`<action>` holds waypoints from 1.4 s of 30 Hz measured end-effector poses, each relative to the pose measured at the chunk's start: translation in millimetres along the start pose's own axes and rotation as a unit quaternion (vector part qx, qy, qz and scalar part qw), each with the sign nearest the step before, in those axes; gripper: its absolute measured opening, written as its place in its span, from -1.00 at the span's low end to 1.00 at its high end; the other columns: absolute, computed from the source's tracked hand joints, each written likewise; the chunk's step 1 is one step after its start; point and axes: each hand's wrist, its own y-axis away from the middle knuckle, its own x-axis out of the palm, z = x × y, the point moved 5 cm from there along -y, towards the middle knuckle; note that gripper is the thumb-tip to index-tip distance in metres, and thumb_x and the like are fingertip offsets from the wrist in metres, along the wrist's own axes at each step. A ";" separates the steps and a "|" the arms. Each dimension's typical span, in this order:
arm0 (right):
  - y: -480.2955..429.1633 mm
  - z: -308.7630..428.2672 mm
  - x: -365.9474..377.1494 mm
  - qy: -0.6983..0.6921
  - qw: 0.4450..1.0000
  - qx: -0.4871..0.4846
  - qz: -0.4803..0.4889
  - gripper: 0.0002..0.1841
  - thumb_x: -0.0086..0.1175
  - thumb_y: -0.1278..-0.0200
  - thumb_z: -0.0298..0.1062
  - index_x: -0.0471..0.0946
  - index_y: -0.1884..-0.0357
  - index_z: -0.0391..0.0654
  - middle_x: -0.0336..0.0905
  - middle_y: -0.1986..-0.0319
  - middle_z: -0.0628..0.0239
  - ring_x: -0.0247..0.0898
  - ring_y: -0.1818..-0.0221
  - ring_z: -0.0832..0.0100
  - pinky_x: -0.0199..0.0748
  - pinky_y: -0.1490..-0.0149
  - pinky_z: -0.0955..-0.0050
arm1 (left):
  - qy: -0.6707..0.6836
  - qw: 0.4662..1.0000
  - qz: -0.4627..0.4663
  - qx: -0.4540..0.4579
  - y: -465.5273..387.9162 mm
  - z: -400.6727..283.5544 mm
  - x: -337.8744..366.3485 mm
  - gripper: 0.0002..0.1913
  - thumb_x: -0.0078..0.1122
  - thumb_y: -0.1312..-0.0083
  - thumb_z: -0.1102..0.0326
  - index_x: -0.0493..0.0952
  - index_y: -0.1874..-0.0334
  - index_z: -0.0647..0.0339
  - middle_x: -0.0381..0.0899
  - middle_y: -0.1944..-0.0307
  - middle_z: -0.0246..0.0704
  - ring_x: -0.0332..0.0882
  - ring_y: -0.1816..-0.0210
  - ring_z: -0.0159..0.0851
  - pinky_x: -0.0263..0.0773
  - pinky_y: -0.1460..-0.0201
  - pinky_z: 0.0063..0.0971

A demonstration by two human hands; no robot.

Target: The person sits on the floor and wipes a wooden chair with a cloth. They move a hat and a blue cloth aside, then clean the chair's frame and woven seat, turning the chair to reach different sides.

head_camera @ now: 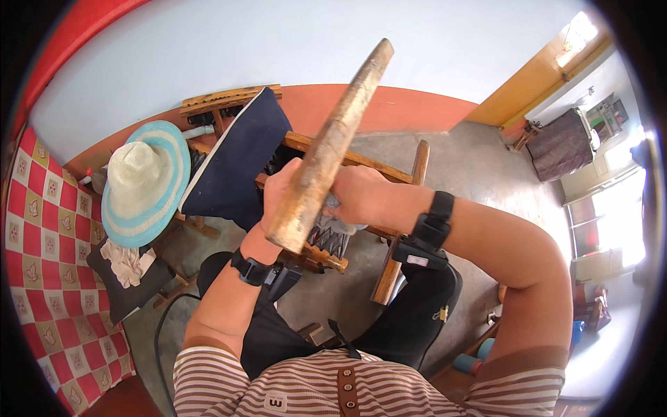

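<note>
A worn wooden bar [333, 135] slants across the view, raised in front of my chest, close to the camera. My left hand [280, 190] is closed around its lower half, the fingers partly hidden behind the wood. On the bar's other side, my right hand [359, 195] is closed on a crumpled grey cloth [336, 221], knuckles against the bar. Below both hands stands a wooden frame [385, 167] strung with dark cords [333, 242]. A navy cushion [234, 161] leans on the frame beside my left hand.
A straw sun hat [138, 172] with turquoise bands sits at left above a dark cushion [117, 281] and a beige cloth [127, 260]. Checked red fabric [57, 307] hangs farther left. A black cable [164, 333] runs by my left leg. Blue cylinders [467, 363] lie at lower right.
</note>
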 end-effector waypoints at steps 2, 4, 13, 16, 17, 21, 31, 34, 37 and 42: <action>16.3 -4.2 -2.3 0.019 0.999 -0.021 0.018 -0.67 0.31 0.09 -0.19 0.59 0.26 -0.14 0.60 0.25 0.11 0.52 0.09 0.07 0.48 0.06 0.16 | 0.027 1.000 0.005 -0.004 0.4 4.1 -0.8 -0.87 0.29 -0.20 0.48 0.49 0.32 0.27 0.50 0.48 -0.48 0.42 0.42 -0.63 0.38 0.40 -0.70; 41.8 -17.4 -5.1 0.076 0.994 -0.021 0.079 -0.62 0.31 0.05 -0.21 0.54 0.20 -0.19 0.58 0.36 0.03 0.51 0.20 -0.02 0.46 0.17 0.15 | -0.058 0.996 0.031 0.065 0.3 4.5 1.9 -0.87 0.28 -0.22 0.47 0.48 0.31 0.29 0.49 0.48 -0.49 0.40 0.41 -0.62 0.38 0.38 -0.70; 44.4 -96.4 -57.9 -0.038 0.987 0.135 -0.075 -0.61 0.32 0.01 -0.15 0.55 0.22 -0.21 0.59 0.38 0.05 0.54 0.26 0.09 0.47 0.18 0.23 | 0.219 0.968 0.049 -0.114 -0.1 42.6 4.9 -0.80 0.33 -0.18 0.45 0.44 0.34 0.33 0.45 0.47 -0.47 0.30 0.40 -0.61 0.35 0.35 -0.64; 10.7 -108.4 -35.8 0.061 0.991 0.103 -0.051 -0.60 0.29 -0.01 -0.09 0.56 0.24 -0.23 0.59 0.34 -0.01 0.54 0.21 0.05 0.47 0.12 0.18 | -0.023 0.995 0.035 0.092 -6.2 24.0 1.0 -0.80 0.34 -0.15 0.46 0.44 0.34 0.33 0.44 0.50 -0.45 0.29 0.43 -0.58 0.34 0.36 -0.63; -6.3 -109.0 -30.0 0.023 0.994 0.081 -0.064 -0.60 0.29 -0.02 -0.10 0.56 0.25 -0.24 0.59 0.34 -0.02 0.54 0.21 0.04 0.47 0.12 0.17 | 0.014 0.997 0.041 0.063 -7.1 26.3 1.0 -0.80 0.34 -0.14 0.47 0.44 0.34 0.33 0.43 0.51 -0.44 0.29 0.43 -0.57 0.34 0.37 -0.62; -37.4 -103.7 -23.0 -0.074 0.987 0.041 -0.137 -0.58 0.30 -0.02 -0.10 0.57 0.27 -0.29 0.60 0.35 -0.05 0.54 0.20 0.00 0.46 0.10 0.16 | -0.071 0.993 0.012 0.095 -6.5 22.5 -0.3 -0.80 0.33 -0.15 0.45 0.46 0.32 0.34 0.47 0.54 -0.47 0.30 0.46 -0.56 0.33 0.39 -0.63; 99.3 -123.6 -85.1 -0.418 0.862 0.146 -0.247 -0.66 0.31 -0.07 -0.28 0.56 0.17 -0.27 0.61 0.34 0.29 0.52 0.30 0.48 0.46 0.19 0.50 | 0.030 0.998 0.051 0.008 -5.0 19.4 -1.0 -0.83 0.30 -0.20 0.49 0.48 0.26 0.34 0.50 0.45 -0.51 0.37 0.42 -0.65 0.36 0.40 -0.68; 150.2 -142.2 -38.4 -0.567 0.752 0.209 -0.263 -0.65 0.32 -0.04 -0.35 0.54 0.15 -0.29 0.61 0.32 0.24 0.53 0.36 0.41 0.50 0.27 0.46 | -0.027 0.998 0.051 0.025 -4.8 7.6 -7.4 -0.85 0.27 -0.22 0.50 0.49 0.23 0.35 0.51 0.44 -0.51 0.39 0.42 -0.64 0.37 0.39 -0.70; 156.2 -143.7 26.3 -0.692 0.685 0.178 -0.141 -0.60 0.13 -0.20 -0.22 0.50 0.04 -0.33 0.62 0.24 0.20 0.58 0.28 0.37 0.55 0.32 0.45 | 0.073 0.996 0.055 -0.003 -3.4 7.4 -4.4 -0.79 0.27 -0.22 0.51 0.50 0.13 0.35 0.51 0.36 -0.51 0.41 0.35 -0.61 0.39 0.29 -0.74; 128.1 -130.6 68.9 -0.855 0.486 0.064 -0.168 -0.57 0.06 -0.17 -0.22 0.45 -0.02 -0.30 0.54 0.03 -0.02 0.55 0.16 0.26 0.57 0.08 0.33 | -0.004 0.995 0.090 -0.034 -9.4 19.3 -1.2 -0.58 0.45 -0.09 0.13 0.48 0.15 0.20 0.44 0.24 -0.48 0.37 0.15 -0.43 0.29 0.07 -0.49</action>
